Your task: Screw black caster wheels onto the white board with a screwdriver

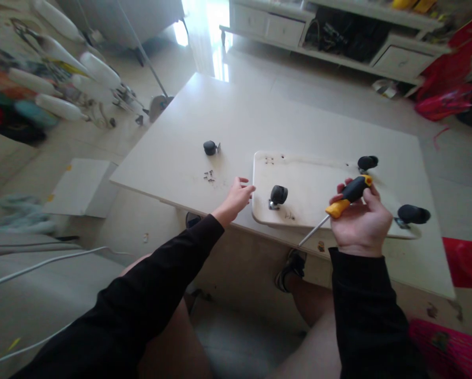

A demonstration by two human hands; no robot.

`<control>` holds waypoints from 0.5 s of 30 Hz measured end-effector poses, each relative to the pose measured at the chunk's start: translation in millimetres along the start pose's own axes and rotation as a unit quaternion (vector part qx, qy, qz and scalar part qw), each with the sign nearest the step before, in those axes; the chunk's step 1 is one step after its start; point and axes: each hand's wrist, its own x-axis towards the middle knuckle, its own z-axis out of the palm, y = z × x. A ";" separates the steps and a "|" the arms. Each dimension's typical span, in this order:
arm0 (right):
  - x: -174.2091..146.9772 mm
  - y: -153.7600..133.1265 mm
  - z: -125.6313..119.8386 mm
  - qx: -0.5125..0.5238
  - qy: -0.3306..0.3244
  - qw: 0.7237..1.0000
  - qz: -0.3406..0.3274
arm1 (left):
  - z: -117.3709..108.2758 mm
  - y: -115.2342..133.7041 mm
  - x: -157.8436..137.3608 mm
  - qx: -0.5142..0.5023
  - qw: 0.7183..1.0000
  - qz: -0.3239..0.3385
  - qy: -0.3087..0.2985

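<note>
My right hand [358, 221] is closed round a screwdriver [352, 195] with a black and yellow handle, its shaft pointing down and left past the table edge. My left hand [238, 199] has its fingers apart at the left edge of a white board [314, 184]; whether they touch it I cannot tell. On the board stand black casters: one near its front left [279, 195], one at the back right [368, 163] and one at the front right [413, 214]. Small holes show in its back left corner. A loose caster [210, 148] and several small screws [209, 176] lie left of the board.
The board rests on a white table [172, 142]. A white box [80, 187] is on the floor at left, near a rack with white padded rollers [101, 71]. A white cabinet [267, 23] stands behind; a red stool [467, 263] is at right.
</note>
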 end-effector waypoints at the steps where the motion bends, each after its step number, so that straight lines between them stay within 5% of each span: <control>1: 1.4 -0.5 -1.3 0.015 0.005 1.000 0.011 | -3.8 0.4 4.3 0.017 1.000 0.006 0.004; 4: 5.8 -1.2 -3.8 0.050 0.004 0.998 0.034 | -25.4 1.1 22.3 0.133 0.989 0.060 0.031; 7: 7.6 -1.5 -4.3 0.056 -0.003 0.998 0.042 | -60.0 -1.2 43.4 0.299 0.936 0.149 0.111; 11: 8.2 -1.8 -4.6 0.049 -0.010 0.998 0.050 | -104.2 -10.8 63.6 0.427 0.874 0.150 0.176; 15: 10.1 -1.8 -5.6 0.049 -0.015 0.998 0.049 | -124.1 -20.1 71.6 0.467 0.857 0.139 0.166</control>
